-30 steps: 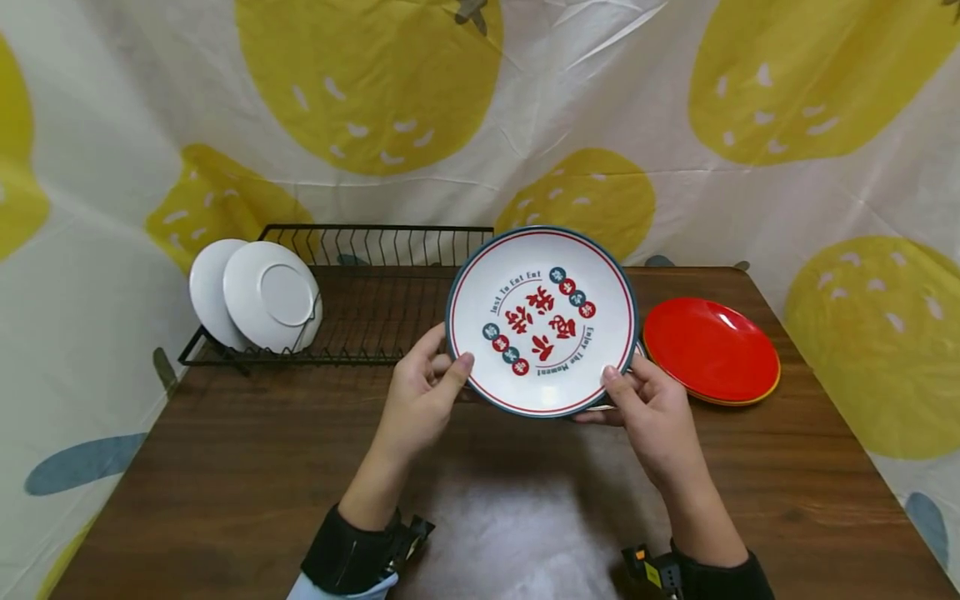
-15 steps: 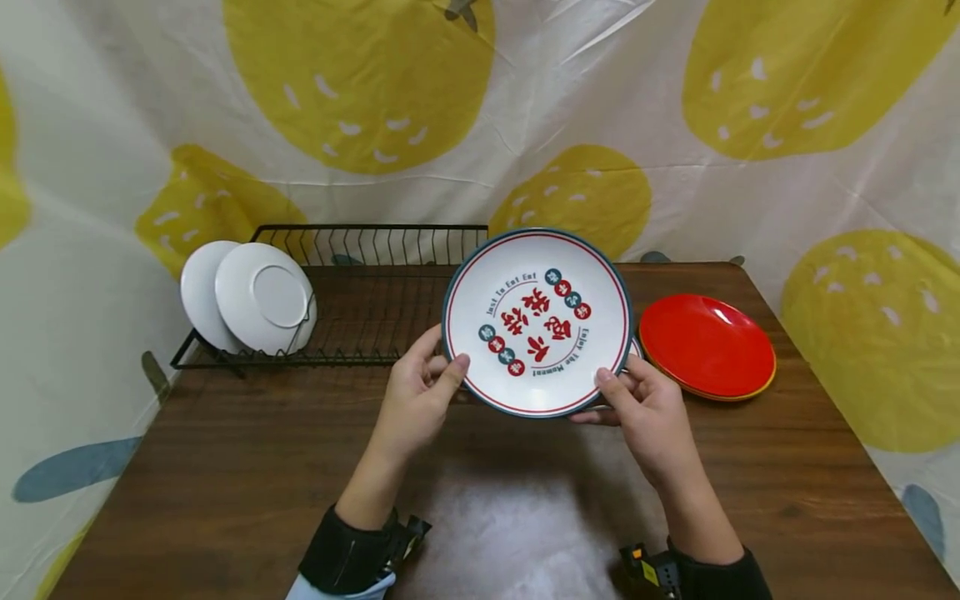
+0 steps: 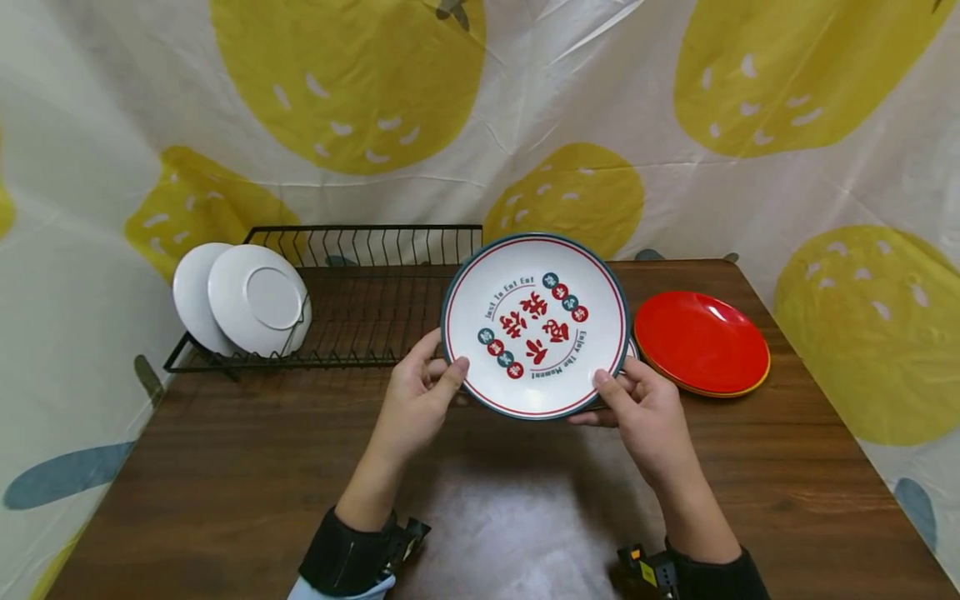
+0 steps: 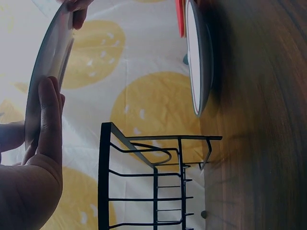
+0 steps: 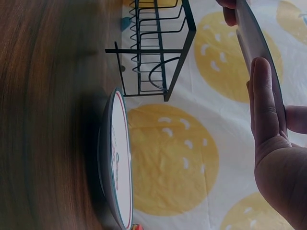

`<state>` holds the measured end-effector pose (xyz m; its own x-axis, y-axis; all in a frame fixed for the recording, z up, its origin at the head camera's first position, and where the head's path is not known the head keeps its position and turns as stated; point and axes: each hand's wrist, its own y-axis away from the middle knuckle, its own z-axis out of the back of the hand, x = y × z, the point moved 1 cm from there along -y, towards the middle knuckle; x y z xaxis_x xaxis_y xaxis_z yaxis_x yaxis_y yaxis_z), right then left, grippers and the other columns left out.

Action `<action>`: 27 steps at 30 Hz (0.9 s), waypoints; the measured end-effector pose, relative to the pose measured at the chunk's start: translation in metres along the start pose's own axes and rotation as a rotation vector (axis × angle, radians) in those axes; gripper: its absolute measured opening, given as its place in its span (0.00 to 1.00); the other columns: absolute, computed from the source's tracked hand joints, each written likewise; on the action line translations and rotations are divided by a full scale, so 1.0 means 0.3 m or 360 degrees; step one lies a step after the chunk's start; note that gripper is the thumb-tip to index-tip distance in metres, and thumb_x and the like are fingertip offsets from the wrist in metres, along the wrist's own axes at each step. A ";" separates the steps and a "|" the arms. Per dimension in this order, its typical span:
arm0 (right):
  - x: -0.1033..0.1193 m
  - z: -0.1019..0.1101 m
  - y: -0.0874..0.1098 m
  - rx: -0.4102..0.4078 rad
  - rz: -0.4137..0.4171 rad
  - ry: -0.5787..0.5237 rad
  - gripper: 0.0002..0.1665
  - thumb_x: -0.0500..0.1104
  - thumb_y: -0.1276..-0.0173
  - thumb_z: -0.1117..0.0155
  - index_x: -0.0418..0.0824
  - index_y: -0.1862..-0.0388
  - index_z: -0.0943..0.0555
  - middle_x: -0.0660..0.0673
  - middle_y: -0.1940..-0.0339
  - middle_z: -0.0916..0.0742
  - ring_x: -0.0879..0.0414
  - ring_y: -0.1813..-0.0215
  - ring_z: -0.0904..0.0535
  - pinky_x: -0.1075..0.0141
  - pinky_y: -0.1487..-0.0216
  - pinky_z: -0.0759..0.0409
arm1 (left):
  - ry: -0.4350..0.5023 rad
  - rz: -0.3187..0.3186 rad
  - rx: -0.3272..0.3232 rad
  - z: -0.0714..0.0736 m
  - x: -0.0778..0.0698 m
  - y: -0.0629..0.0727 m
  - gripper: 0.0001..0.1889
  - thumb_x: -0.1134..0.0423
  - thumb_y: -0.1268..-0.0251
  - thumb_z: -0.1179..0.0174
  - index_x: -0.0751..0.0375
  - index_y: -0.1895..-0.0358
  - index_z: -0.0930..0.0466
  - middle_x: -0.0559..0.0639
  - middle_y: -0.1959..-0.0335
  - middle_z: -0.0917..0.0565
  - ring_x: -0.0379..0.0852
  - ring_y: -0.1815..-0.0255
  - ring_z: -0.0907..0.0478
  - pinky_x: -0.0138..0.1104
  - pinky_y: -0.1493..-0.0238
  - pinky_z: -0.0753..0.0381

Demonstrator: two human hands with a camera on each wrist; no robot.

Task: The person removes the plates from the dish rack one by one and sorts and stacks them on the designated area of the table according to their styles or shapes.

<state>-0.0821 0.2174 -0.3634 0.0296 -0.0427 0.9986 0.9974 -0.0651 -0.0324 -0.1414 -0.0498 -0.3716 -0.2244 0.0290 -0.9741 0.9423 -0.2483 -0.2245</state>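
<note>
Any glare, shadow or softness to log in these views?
Head: pale glare on the tabletop, highlight on the red plate, lettering on the held plate legible. Left wrist: upper-left corner washed out, left hand shaded. Right wrist: dark shadow beside the lower plate, whose print is too soft to read; right hand shaded.

Reads "Just To Eat Eat" in small dark letters [image 3: 505,292], arching along the upper left of the held white plate [image 3: 525,396]; reads "Enjoy The Moment" in matching type along the lower right; bears four large red characters [image 3: 534,306] at the centre, in Chinese script, plus two rows of four blue and red roundels [image 3: 560,292], with marks inside too small to read; shows printing on the second plate [image 5: 121,158] too, seen too edge-on to make out
</note>
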 end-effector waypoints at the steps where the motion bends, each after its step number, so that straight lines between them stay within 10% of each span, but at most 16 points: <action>1: 0.000 -0.001 0.001 -0.0001 -0.0001 -0.0005 0.26 0.42 0.16 0.41 0.31 0.26 0.28 0.53 0.52 0.07 0.55 0.58 0.06 0.58 0.54 0.07 | -0.0002 -0.0001 0.0002 0.000 0.001 0.000 0.26 0.72 0.20 0.44 0.69 0.22 0.34 0.78 0.58 0.12 0.35 0.69 0.13 0.31 0.65 0.09; 27: 0.006 -0.001 -0.004 0.0016 -0.0050 -0.0155 0.29 0.39 0.15 0.44 0.29 0.22 0.32 0.51 0.45 0.08 0.56 0.54 0.06 0.56 0.55 0.06 | 0.0064 0.0057 0.0072 0.006 -0.013 -0.003 0.27 0.69 0.17 0.45 0.67 0.21 0.35 0.80 0.51 0.13 0.36 0.66 0.11 0.37 0.63 0.06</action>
<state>-0.0833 0.2169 -0.3616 0.0044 0.0563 0.9984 0.9985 -0.0547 -0.0013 -0.1419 -0.0514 -0.3676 -0.1795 0.0582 -0.9820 0.9371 -0.2937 -0.1886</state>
